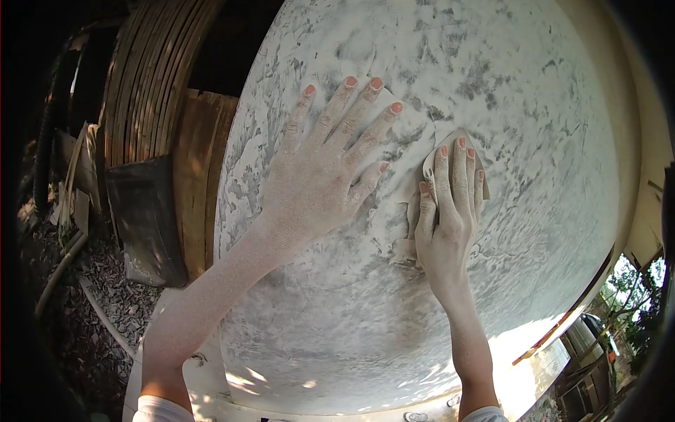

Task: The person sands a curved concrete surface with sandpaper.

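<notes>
A wall (351, 281) with patchy white and grey plaster fills the middle of the view. My left hand (320, 162) lies flat against it, fingers spread, coated in pale dust up past the wrist. To its right, my right hand (453, 204) presses a folded, dusty sheet of sandpaper (460, 136) to the wall. The sheet shows past the fingertips and beside the index finger, with the thumb at its left edge; the rest is hidden under the palm and fingers. That hand is dusty as well.
Left of the wall stand wooden slats (151, 77), a brown board (197, 162) and a dark panel (148, 218). Dry leaves (116, 292) and a pipe (105, 320) lie on the ground. Trees (633, 288) show at the far right.
</notes>
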A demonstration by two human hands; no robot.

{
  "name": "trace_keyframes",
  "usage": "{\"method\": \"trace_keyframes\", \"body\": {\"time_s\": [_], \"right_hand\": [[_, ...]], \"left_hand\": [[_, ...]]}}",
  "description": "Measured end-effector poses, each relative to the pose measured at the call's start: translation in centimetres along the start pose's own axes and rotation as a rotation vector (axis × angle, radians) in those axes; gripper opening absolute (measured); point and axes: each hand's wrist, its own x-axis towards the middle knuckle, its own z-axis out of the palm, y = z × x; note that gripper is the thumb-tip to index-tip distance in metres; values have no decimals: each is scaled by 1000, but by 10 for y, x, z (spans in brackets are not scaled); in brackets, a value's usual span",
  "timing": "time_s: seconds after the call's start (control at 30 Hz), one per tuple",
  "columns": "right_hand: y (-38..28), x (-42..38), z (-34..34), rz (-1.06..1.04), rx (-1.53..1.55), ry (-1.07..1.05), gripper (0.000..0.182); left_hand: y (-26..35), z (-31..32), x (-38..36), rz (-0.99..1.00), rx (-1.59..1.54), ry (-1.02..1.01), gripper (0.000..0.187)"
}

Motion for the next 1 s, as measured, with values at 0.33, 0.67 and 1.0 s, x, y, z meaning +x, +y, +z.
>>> {"method": "trace_keyframes", "body": {"time_s": [0.33, 0.67, 1.0], "right_hand": [[-6, 5, -8, 24, -1, -25, 44], [-4, 11, -13, 16, 8, -44, 43], [-10, 8, -15, 88, 19, -81, 38]], "left_hand": [[0, 1, -2, 8, 36, 23, 61], [1, 2, -2, 16, 28, 21, 61], [0, 1, -2, 19, 20, 35, 59]]}}
